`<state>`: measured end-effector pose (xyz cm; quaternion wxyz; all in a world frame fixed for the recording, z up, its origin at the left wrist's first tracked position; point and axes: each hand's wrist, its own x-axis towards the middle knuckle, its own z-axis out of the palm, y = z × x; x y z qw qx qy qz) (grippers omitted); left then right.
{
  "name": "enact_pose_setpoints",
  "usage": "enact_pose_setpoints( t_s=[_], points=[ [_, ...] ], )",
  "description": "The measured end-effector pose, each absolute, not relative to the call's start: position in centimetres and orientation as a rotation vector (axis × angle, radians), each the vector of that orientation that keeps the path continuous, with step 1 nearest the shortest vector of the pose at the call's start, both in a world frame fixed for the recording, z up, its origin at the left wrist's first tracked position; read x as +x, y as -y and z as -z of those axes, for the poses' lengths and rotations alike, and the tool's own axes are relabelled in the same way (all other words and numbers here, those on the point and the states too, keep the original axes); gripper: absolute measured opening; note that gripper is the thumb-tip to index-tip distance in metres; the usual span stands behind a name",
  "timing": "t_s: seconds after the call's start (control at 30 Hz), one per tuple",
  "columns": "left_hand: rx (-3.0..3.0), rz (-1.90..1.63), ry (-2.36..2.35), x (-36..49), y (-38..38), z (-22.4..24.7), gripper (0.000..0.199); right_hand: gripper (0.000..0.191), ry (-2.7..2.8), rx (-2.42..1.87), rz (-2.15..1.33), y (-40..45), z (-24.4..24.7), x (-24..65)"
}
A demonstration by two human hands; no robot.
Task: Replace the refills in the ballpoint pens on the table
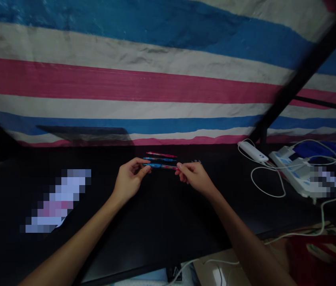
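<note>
Both my hands hold one slim pen level above the dark table. This pen is blue toward its left end, clear in the middle and red at its right end. My left hand pinches the blue end between thumb and fingers. At the red end, the thumb and curled fingers of my right hand are closed on it. Just beyond lie a blue pen and, farther back, a red pen, roughly parallel. Small dark items show partly behind my right hand, too unclear to name.
A blurred-out bright object lies on the black table at left. To the right are a white power bank, a power strip and looping white cables. Striped sheeting hangs behind, with a dark slanting frame bar.
</note>
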<state>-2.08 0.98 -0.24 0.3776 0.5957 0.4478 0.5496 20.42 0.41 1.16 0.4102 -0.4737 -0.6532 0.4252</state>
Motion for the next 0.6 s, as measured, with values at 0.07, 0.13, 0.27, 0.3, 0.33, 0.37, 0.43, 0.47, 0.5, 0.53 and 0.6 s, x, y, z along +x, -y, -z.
enact_pose_setpoints(
  t_s=[0.07, 0.13, 0.27, 0.3, 0.33, 0.37, 0.43, 0.47, 0.5, 0.53, 0.6],
  points=[
    [1.51, -1.405, -1.139, -2.04, -0.96, 0.12, 0.021, 0.035, 1.6, -1.18, -1.063, -0.41, -1.19, 20.34],
    [1.488, -1.412, -1.127, -2.02, -0.94, -0.02, 0.022, 0.035, 1.585, -1.132, -1.013, -0.35, -1.31, 20.34],
    [1.438, -1.418, -1.12, -2.03, -0.98, 0.0, 0.021, 0.028, 1.641, -1.087, -0.974, -0.31, -1.44, 20.5],
    [1.429, -1.412, -1.117, -2.03, -1.0, 0.07, 0.021, 0.023, 1.65, -1.111, -0.985, -0.34, -1.39, 20.53],
    [1.422, -1.404, -1.112, -2.02, -1.02, 0.15, 0.021, 0.027, 1.649, -1.146, -1.006, -0.4, -1.31, 20.54],
    [1.416, -1.396, -1.104, -2.0, -1.04, 0.22, 0.022, 0.036, 1.641, -1.183, -1.034, -0.46, -1.21, 20.53],
    [1.408, -1.386, -1.087, -1.97, -1.05, 0.3, 0.021, 0.049, 1.608, -1.225, -1.082, -0.58, -1.01, 20.49],
    [1.405, -1.387, -1.083, -1.97, -1.06, 0.29, 0.021, 0.048, 1.587, -1.218, -1.09, -0.62, -0.95, 20.46],
    [1.401, -1.39, -1.085, -1.97, -1.06, 0.26, 0.021, 0.041, 1.568, -1.194, -1.079, -0.63, -0.92, 20.45],
    [1.394, -1.395, -1.089, -1.99, -1.05, 0.2, 0.021, 0.034, 1.561, -1.158, -1.05, -0.63, -0.92, 20.45],
    [1.364, -1.397, -1.1, -2.03, -1.03, 0.07, 0.022, 0.04, 1.574, -1.101, -0.961, -0.57, -0.99, 20.5]
  ],
)
